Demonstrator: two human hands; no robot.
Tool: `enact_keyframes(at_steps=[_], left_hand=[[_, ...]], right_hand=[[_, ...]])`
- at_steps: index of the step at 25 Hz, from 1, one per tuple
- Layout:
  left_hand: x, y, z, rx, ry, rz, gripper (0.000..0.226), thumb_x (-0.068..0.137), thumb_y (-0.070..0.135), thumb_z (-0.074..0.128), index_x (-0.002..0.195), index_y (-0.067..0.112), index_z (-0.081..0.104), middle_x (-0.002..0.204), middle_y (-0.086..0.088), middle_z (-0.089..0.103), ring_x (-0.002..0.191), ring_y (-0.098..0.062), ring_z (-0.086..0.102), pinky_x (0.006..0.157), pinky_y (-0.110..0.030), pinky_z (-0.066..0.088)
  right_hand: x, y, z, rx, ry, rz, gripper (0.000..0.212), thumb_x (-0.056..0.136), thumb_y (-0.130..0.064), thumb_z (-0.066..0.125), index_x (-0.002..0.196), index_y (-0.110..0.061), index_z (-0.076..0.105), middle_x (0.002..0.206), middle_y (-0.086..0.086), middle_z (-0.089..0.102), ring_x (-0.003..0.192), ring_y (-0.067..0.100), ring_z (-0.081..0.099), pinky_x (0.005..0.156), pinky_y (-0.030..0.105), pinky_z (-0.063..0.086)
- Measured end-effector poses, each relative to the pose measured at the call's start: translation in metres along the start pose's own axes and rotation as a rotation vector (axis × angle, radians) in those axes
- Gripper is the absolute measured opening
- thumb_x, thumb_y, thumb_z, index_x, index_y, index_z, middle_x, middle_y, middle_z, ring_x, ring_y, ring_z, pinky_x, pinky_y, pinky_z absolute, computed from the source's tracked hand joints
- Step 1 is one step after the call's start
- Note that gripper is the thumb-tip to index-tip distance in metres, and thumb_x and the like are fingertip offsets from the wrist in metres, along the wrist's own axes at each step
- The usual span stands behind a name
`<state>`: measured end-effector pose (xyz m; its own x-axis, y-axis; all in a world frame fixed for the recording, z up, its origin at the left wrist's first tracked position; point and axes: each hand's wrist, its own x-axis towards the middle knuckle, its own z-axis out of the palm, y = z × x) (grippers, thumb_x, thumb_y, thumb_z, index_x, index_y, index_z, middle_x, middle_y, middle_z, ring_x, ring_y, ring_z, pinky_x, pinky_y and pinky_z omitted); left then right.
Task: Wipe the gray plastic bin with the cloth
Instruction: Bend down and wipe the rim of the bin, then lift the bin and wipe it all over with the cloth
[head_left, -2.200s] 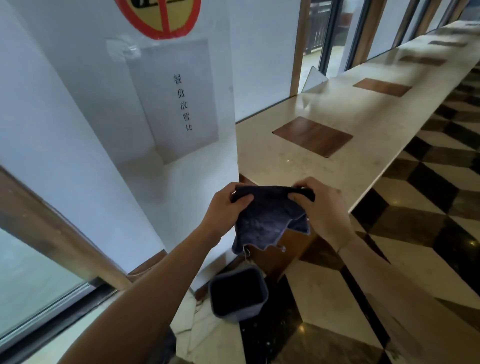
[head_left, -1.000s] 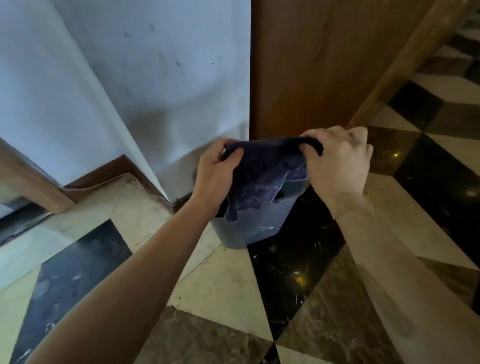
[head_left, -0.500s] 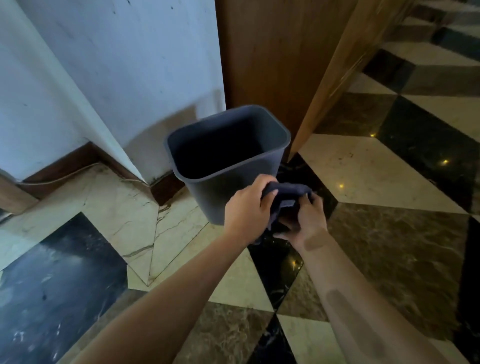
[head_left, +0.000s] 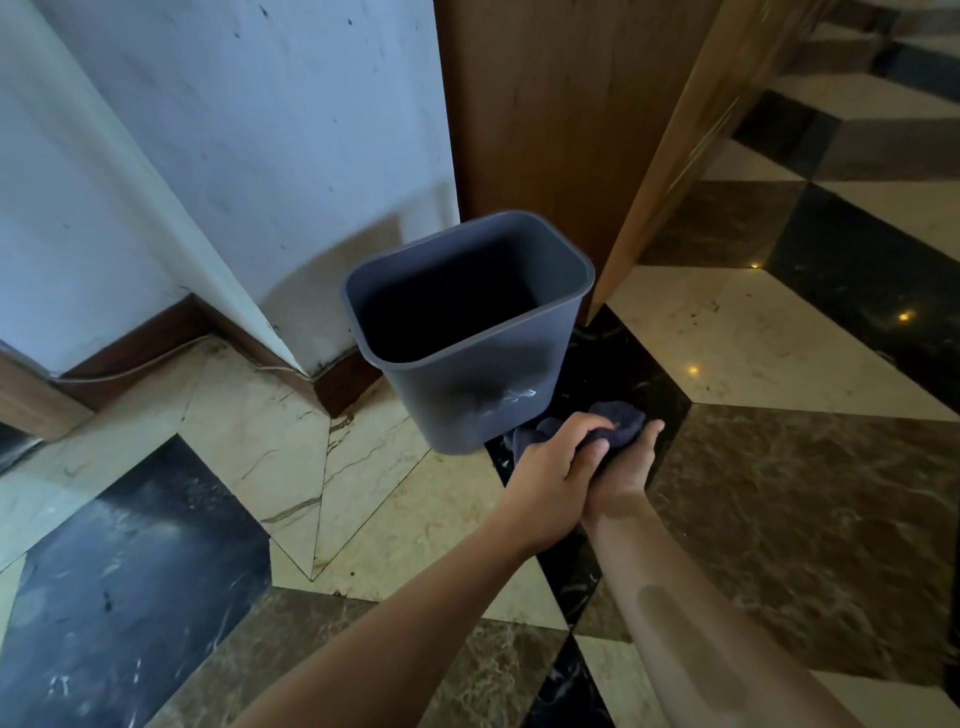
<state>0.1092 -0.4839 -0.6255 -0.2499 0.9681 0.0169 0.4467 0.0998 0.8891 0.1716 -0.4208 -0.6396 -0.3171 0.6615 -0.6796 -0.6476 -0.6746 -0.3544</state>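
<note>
The gray plastic bin (head_left: 483, 395) stands upright on the tiled floor, its open top dark and empty as far as I can see, with a pale smear on its near wall. Just below its lower right corner, the dark blue cloth (head_left: 621, 418) is bunched between both hands. My left hand (head_left: 558, 467) grips the cloth from above. My right hand (head_left: 626, 470) cups it from underneath, palm up. The cloth and hands sit close to the bin's base; whether the cloth touches the bin is unclear.
A white wall corner (head_left: 249, 156) with a brown skirting board rises behind the bin on the left. A wooden counter panel (head_left: 550, 114) stands directly behind and to the right. The floor (head_left: 779, 493) is polished marble in cream, brown and black tiles.
The view dropped from the counter to the floor. The cloth, earlier stretched between both hands, is now bunched into a wad, and the hands have lowered beside the bin's base.
</note>
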Motion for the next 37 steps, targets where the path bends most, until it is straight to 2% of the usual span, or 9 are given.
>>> enact_keyframes(at_steps=[7,10,12,15,17,21,27,32,37], left_hand=[[0.005,0.002,-0.012,0.175,-0.274,0.094,0.036,0.097,0.041,0.043,0.13,0.031,0.049,0.123,0.0,0.065,0.108,-0.012,0.06,0.09,-0.036,0.05],[0.032,-0.016,-0.06,0.595,0.194,0.292,0.035,0.094,0.037,0.05,0.122,0.019,0.06,0.132,-0.002,0.059,0.125,-0.022,0.048,0.103,-0.043,0.037],[0.048,-0.03,-0.096,0.97,0.418,0.183,0.039,0.093,0.038,0.052,0.125,0.016,0.056,0.132,-0.007,0.057,0.124,-0.03,0.047,0.102,-0.046,0.035],[0.057,-0.045,-0.118,1.259,0.304,-0.025,0.038,0.097,0.043,0.044,0.122,0.016,0.048,0.105,-0.009,0.066,0.093,-0.033,0.063,0.075,-0.044,0.046],[0.061,-0.044,-0.12,1.268,0.241,0.037,0.029,0.099,0.044,0.038,0.103,0.017,0.047,0.082,-0.003,0.067,0.069,-0.028,0.065,0.054,-0.035,0.04],[0.064,-0.026,-0.133,1.156,0.279,0.151,0.032,0.1,0.045,0.032,0.079,0.021,0.033,0.059,0.002,0.054,0.05,-0.029,0.059,0.045,-0.03,0.028],[0.055,-0.019,-0.171,1.045,0.308,0.042,0.036,0.097,0.051,0.032,0.075,0.022,0.038,0.062,-0.008,0.055,0.06,-0.038,0.057,0.05,-0.034,0.032],[0.037,-0.031,-0.172,0.984,0.319,-0.052,0.04,0.095,0.052,0.034,0.073,0.02,0.045,0.066,-0.006,0.056,0.065,-0.036,0.055,0.052,-0.034,0.033],[0.03,-0.023,-0.165,0.981,0.311,-0.08,0.042,0.096,0.051,0.032,0.074,0.02,0.049,0.062,-0.001,0.052,0.06,-0.029,0.048,0.049,-0.031,0.029]], right_hand=[[0.013,-0.001,-0.026,0.021,-0.183,-0.013,0.08,0.085,-0.079,0.032,0.079,-0.018,0.083,0.086,0.007,0.077,0.079,0.024,0.076,0.076,0.04,0.05],[0.017,-0.008,-0.032,0.015,-0.199,0.055,0.084,0.072,-0.087,0.042,0.094,-0.017,0.082,0.105,0.017,0.076,0.102,0.038,0.069,0.079,0.05,0.052],[0.018,-0.011,-0.039,0.024,-0.2,0.067,0.081,0.073,-0.087,0.043,0.096,-0.019,0.081,0.109,0.02,0.074,0.107,0.042,0.066,0.081,0.056,0.052],[0.016,-0.013,-0.044,0.012,-0.23,0.088,0.082,0.073,-0.086,0.045,0.1,-0.018,0.08,0.114,0.022,0.071,0.105,0.044,0.068,0.084,0.058,0.053],[0.014,-0.014,-0.046,0.006,-0.247,0.093,0.082,0.073,-0.087,0.046,0.104,-0.019,0.079,0.116,0.021,0.071,0.104,0.043,0.068,0.083,0.058,0.054],[0.005,-0.025,-0.043,-0.018,-0.266,0.082,0.09,0.067,-0.089,0.051,0.12,-0.02,0.072,0.123,0.021,0.068,0.11,0.043,0.066,0.088,0.058,0.053],[-0.016,-0.04,-0.033,-0.047,-0.304,-0.021,0.075,0.073,-0.087,0.044,0.095,-0.027,0.082,0.108,0.013,0.076,0.098,0.036,0.072,0.069,0.049,0.06],[-0.028,-0.04,-0.032,-0.12,-0.222,-0.078,0.071,0.072,-0.085,0.048,0.112,-0.03,0.071,0.124,0.008,0.067,0.114,0.034,0.061,0.087,0.049,0.052],[-0.035,-0.016,-0.037,-0.335,-0.122,-0.405,0.07,0.071,-0.087,0.046,0.122,-0.043,0.063,0.134,-0.002,0.061,0.132,0.023,0.05,0.115,0.052,0.032]])
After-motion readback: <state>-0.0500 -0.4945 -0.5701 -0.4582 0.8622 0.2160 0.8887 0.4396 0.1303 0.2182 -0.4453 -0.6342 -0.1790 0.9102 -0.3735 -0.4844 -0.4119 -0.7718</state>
